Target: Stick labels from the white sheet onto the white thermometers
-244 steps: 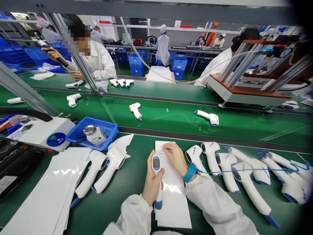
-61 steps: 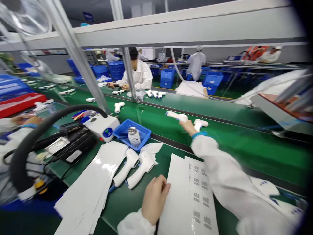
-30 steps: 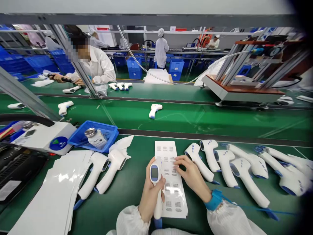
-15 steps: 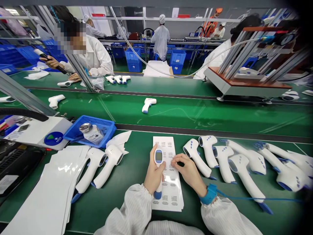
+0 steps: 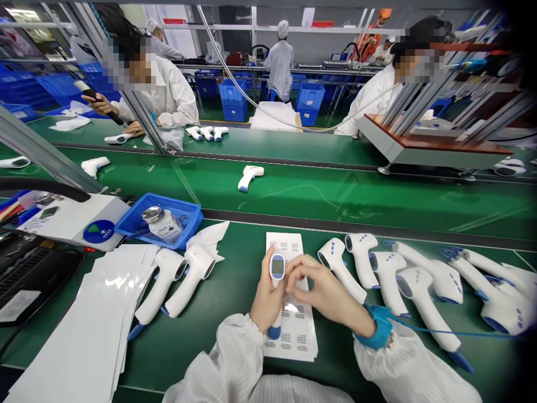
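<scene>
White sleeves (image 5: 229, 352) come in from the near edge. Closed around a white gun-shaped device (image 5: 277, 267), the left hand (image 5: 266, 299) holds it screen up over the left part of a label sheet (image 5: 298, 338). The right hand (image 5: 327, 288), blue band (image 5: 375, 327) at its wrist, curls beside the screen, thumb and fingertips close together; I cannot tell whether it pinches anything. 2 similar devices (image 5: 188, 285) lie leftward beside loose white sheets (image 5: 92, 319); more devices (image 5: 434, 310) cluster rightward. Farther off, a blue tray (image 5: 192, 226) contains a bottle (image 5: 165, 226). Beyond, 1 device (image 5: 250, 178) lies mid-belt.
</scene>
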A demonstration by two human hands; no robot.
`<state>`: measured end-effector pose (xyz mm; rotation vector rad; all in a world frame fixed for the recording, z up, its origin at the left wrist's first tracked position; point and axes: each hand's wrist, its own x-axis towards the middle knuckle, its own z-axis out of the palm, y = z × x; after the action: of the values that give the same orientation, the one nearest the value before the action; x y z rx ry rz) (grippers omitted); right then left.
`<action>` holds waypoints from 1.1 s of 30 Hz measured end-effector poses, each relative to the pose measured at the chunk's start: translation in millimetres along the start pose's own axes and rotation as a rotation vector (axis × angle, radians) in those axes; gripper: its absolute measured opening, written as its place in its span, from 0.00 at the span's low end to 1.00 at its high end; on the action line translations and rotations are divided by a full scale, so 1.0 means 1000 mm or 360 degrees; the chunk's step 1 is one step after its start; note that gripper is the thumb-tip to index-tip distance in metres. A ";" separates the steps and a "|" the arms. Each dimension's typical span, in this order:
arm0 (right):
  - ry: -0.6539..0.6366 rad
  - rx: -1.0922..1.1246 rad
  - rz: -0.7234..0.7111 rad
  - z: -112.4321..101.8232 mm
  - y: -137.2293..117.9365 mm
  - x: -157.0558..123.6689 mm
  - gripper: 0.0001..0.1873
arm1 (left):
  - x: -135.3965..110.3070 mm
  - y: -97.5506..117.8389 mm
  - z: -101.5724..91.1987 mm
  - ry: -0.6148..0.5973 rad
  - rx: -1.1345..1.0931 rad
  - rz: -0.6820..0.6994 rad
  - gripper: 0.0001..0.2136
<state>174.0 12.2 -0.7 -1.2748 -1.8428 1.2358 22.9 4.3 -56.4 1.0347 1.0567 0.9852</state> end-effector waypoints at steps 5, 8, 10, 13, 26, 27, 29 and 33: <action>0.0204 -0.0029 -0.0030 -0.002 0.007 0.032 0.05 | 0.000 0.002 0.001 0.0037 0.0084 -0.0102 0.33; 0.0227 -0.0006 -0.0030 -0.002 0.005 0.039 0.05 | 0.000 0.002 0.001 0.0068 0.0153 -0.0051 0.31; 0.0255 0.0008 -0.0031 -0.002 0.004 0.040 0.05 | 0.000 0.002 0.001 0.0059 0.0174 -0.0039 0.31; 0.0292 0.0025 -0.0022 0.000 0.005 0.041 0.05 | 0.000 0.002 0.001 0.0035 0.0164 -0.0032 0.32; 0.0351 0.0020 -0.0012 0.006 0.012 0.041 0.05 | 0.002 -0.005 0.000 0.0095 0.0258 0.0127 0.31; 0.0356 0.0020 -0.0014 0.006 0.012 0.041 0.05 | 0.002 -0.005 0.000 0.0090 0.0245 0.0121 0.31; 0.0363 0.0028 -0.0011 0.007 0.012 0.041 0.05 | 0.002 -0.005 0.000 0.0087 0.0219 0.0110 0.31; 0.0374 0.0035 -0.0013 0.007 0.013 0.042 0.04 | 0.002 -0.005 0.001 0.0090 0.0152 0.0085 0.31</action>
<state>157.5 49.5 -16.9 -1.3377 -1.6604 1.0496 25.0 4.9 -61.4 1.1231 1.1368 1.0204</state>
